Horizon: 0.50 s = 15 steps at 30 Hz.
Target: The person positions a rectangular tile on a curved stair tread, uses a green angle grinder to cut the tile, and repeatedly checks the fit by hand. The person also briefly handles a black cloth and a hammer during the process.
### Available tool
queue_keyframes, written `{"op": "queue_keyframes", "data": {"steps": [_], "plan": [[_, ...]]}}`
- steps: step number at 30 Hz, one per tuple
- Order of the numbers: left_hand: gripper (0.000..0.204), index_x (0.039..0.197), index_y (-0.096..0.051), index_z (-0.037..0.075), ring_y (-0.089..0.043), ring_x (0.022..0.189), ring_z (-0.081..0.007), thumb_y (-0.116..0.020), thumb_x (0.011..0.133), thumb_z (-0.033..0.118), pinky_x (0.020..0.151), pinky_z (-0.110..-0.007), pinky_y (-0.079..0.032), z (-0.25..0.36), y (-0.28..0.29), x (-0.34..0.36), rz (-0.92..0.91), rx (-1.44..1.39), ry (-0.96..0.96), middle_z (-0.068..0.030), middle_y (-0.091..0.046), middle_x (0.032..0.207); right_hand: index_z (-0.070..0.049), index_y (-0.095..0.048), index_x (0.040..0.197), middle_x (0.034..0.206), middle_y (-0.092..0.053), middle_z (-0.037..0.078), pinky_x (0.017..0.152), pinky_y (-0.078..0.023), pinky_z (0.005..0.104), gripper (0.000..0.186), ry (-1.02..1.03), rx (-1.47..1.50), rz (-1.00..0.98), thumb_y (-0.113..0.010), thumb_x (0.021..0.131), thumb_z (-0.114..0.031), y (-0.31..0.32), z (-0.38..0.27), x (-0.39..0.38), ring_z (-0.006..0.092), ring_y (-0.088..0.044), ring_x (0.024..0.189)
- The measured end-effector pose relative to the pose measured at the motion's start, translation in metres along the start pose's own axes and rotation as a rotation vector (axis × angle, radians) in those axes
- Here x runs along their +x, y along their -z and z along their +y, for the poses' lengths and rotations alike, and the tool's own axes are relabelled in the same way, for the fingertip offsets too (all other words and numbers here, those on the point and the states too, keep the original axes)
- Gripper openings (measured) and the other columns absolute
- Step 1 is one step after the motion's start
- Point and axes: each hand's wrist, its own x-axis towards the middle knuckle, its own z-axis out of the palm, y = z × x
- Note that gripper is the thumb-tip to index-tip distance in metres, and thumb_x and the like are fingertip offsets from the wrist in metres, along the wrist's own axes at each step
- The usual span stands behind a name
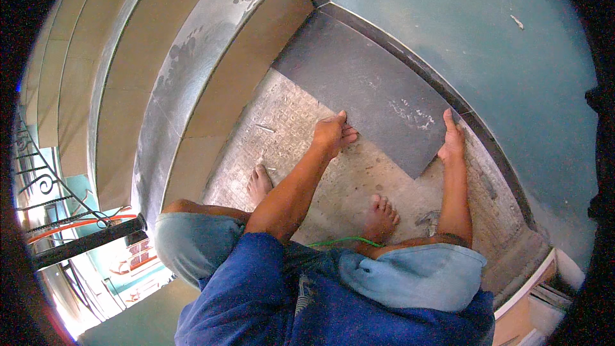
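A large dark grey floor tile [368, 86] lies against the wall's tiled skirting and the foot of the lowest step, with pale smudges on its face. My left hand [333, 136] grips its near edge, fingers curled at the rim and thumb pointing up. At the tile's right end, my right hand [452, 142] holds the short edge with the thumb raised along it. The undersides of both grips are hidden. Bare rough concrete [288, 112] shows beside the tile, between my bare feet and the step.
Tiled stairs [186, 83] rise on the left, with a metal railing [51, 186] beyond. Dark skirting [410, 51] borders the blue-green wall [487, 45]. A small light stick [264, 128], a green cord [346, 240] and a partly hidden grey metal object [428, 218] lie near my feet.
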Motion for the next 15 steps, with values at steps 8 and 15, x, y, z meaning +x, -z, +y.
{"op": "queue_keyframes", "data": {"steps": [8,15], "plan": [[0.037,0.103,-0.056,-0.007,-0.067,0.069,-0.0287,-0.056,0.099,0.03,0.063,-0.039,-0.059,0.013,0.005,0.0,-0.081,0.179,0.021,-0.0213,-0.068,0.091,0.002,-0.057,0.124,0.125,-0.062,0.011,0.102,-0.044,0.0404,0.042,0.14,0.044,0.069,-0.069,0.092,-0.023,0.018,0.013,-0.003,0.0246,-0.06,0.112],[0.037,0.104,-0.056,-0.007,-0.069,0.074,-0.0297,-0.055,0.1,0.03,0.063,-0.038,-0.06,0.012,0.009,0.005,-0.131,0.181,0.033,-0.0214,-0.068,0.091,-0.001,-0.057,0.126,0.125,-0.062,0.011,0.097,-0.048,0.0385,0.043,0.029,0.109,0.12,-0.069,0.092,-0.026,0.016,0.016,-0.03,0.0236,-0.061,0.111]]}}
